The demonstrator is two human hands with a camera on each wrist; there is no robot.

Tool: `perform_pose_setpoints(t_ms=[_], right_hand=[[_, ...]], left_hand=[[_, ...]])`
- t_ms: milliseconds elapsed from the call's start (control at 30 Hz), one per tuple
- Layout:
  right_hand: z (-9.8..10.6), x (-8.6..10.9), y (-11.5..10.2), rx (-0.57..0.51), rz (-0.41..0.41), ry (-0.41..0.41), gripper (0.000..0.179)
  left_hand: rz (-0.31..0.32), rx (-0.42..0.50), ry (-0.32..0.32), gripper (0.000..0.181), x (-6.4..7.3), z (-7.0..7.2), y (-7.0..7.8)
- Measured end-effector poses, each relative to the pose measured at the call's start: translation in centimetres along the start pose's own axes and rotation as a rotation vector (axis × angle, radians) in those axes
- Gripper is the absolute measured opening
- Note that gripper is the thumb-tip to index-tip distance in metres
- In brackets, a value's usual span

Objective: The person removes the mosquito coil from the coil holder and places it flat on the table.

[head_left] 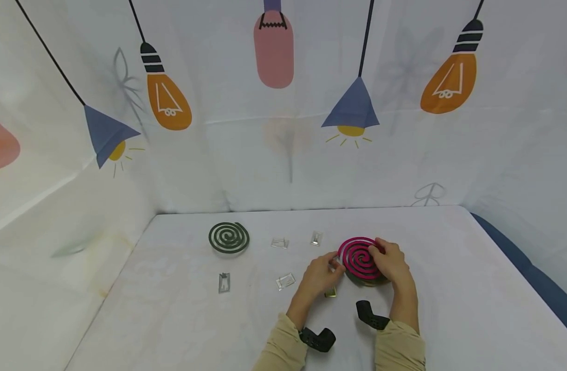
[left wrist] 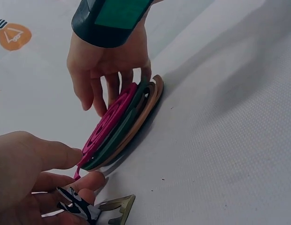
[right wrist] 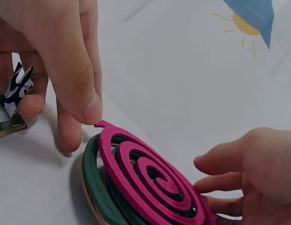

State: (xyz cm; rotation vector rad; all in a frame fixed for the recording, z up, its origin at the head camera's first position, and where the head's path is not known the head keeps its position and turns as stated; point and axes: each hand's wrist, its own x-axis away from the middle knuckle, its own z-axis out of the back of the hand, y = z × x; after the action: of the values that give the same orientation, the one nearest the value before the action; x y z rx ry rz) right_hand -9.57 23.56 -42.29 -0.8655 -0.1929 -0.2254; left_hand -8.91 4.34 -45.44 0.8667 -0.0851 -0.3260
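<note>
A pink mosquito coil (head_left: 360, 257) lies on top of green and brown coils (left wrist: 136, 124), stacked on the white table. My left hand (head_left: 322, 273) pinches the pink coil's outer end between thumb and fingers. Across the stack, my right hand (head_left: 391, 260) rests its fingertips on the far edge, the fingers only loosely bent. Its thumb stands apart from the pink coil in the right wrist view. Just under my left hand is a shiny metal coil stand (left wrist: 118, 208) with raised prongs, partly hidden by the fingers.
A dark green mosquito coil (head_left: 229, 237) lies at the back left. Several small metal stands are spread over the table, among them one at the left (head_left: 224, 283) and one in the middle (head_left: 285, 281). A white printed curtain (head_left: 246, 170) hangs behind the table.
</note>
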Motion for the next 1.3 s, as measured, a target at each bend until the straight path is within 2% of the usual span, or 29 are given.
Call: perform_pose_setpoints(t_ms=[233,600,800,967,1300], right_hand=[[-0.3,0.1,-0.1,0.015,0.029,0.006,0.060],[-0.4,0.1,0.0,0.001,0.020,0.016,0.061],[-0.3,0.1,-0.1,-0.040,0.009,0.036,0.059],[-0.4,0.1,-0.1,-0.038,0.027,0.031,0.058],[-0.3,0.3,-0.5,-0.050,0.066,0.127,0.051]], left_hand=[[0.007,0.009,-0.007,0.042,0.2,0.0,0.0],[-0.006,-0.005,-0.008,0.043,0.2,0.0,0.0],[-0.002,-0.015,-0.010,0.044,0.2,0.2,0.1],[0.004,-0.004,-0.008,0.045,0.3,0.4,0.2],[-0.004,0.034,0.015,0.045,0.4,1.1,0.0]])
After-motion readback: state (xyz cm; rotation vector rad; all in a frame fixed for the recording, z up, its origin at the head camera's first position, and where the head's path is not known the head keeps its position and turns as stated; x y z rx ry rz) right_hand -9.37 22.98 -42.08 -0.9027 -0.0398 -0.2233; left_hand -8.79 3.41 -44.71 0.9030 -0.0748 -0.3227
